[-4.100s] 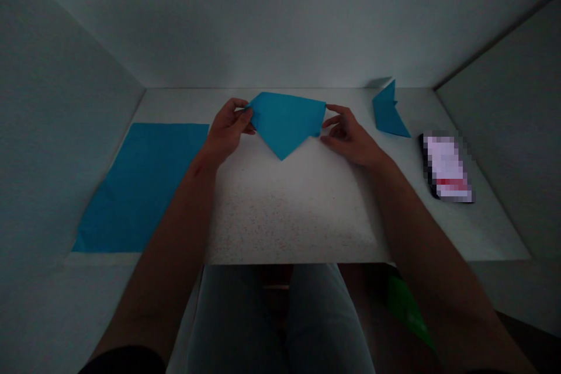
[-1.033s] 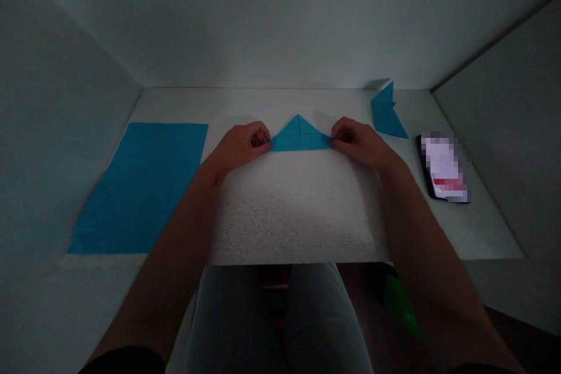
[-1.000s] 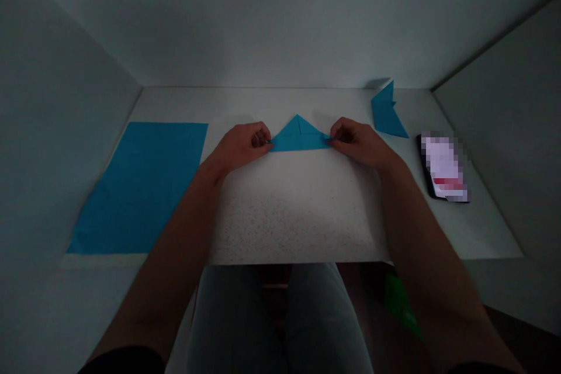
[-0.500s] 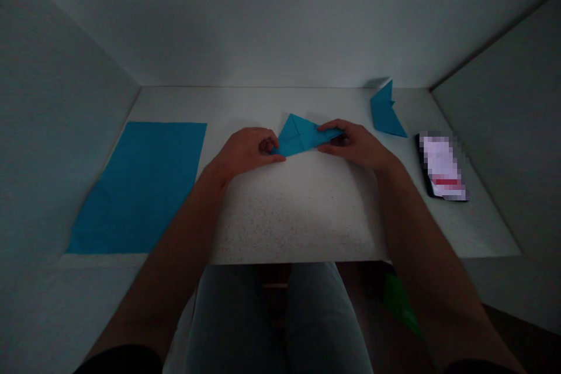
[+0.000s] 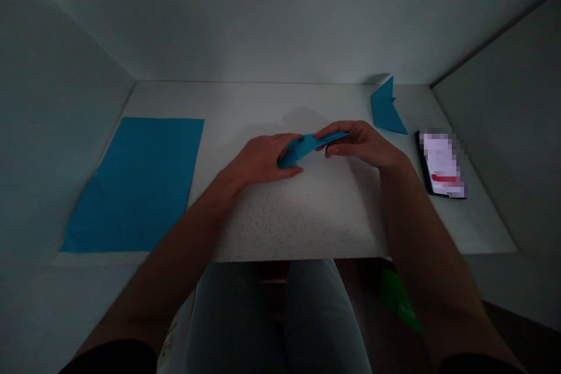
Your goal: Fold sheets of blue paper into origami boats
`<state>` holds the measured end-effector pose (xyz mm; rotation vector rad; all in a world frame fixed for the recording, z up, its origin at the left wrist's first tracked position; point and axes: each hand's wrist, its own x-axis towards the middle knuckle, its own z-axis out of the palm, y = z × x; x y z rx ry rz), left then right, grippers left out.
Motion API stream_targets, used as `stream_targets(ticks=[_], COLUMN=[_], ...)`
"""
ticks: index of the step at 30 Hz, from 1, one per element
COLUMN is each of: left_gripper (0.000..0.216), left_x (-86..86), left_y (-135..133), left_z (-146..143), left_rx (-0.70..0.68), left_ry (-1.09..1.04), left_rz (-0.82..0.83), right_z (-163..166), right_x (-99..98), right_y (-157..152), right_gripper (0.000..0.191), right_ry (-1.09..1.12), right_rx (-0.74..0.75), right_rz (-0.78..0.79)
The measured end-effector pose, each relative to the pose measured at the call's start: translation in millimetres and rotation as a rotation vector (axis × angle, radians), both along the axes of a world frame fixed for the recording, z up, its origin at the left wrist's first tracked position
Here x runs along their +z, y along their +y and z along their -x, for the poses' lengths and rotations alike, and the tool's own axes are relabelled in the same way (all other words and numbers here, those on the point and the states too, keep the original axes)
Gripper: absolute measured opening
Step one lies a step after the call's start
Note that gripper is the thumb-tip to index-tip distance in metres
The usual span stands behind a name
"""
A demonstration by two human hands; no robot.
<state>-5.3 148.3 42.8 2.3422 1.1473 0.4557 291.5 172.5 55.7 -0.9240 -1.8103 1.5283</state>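
Note:
A folded piece of blue paper (image 5: 309, 144) is between my two hands over the middle of the white table. My left hand (image 5: 267, 159) grips its left end, fingers on the far side and the thumb stretched out along the near side. At the right end, my right hand (image 5: 355, 141) holds the paper with the index finger along its upper edge; the thumb below stands a little apart from it. The paper is tilted, with its pointed right tip running under the right fingers. Part of its left end is hidden by my left hand.
A large blue sheet (image 5: 135, 184) lies flat at the left of the table (image 5: 280, 228). Toward the back right stands another folded blue paper (image 5: 385, 110), and nearer is a phone (image 5: 442, 163) with a lit, blurred screen. White walls enclose the table's back and sides.
The folded paper has been tilted up, so its wide creased face no longer shows. My left hand has shifted right and nearer me, its fingers now further round the paper.

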Motion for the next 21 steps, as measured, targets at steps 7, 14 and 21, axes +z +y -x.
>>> stream_targets(ticks=[7, 14, 21], left_gripper=[0.056, 0.084, 0.057], left_x=[-4.8, -6.3, -9.5], left_y=[-6, -15, -11], left_z=[-11, -14, -14], left_rx=[-0.073, -0.084, -0.082], left_ry=[-0.262, -0.448, -0.474], left_rz=[0.151, 0.364, 0.302], right_z=[21, 38, 37], right_x=[-15.0, -18.0, -18.6], right_y=[0, -16, -16], right_gripper=[0.063, 0.071, 0.09], right_ry=[0.046, -0.019, 0.072], right_rx=[-0.129, -0.106, 0.056], right_rz=[-0.185, -0.103, -0.114])
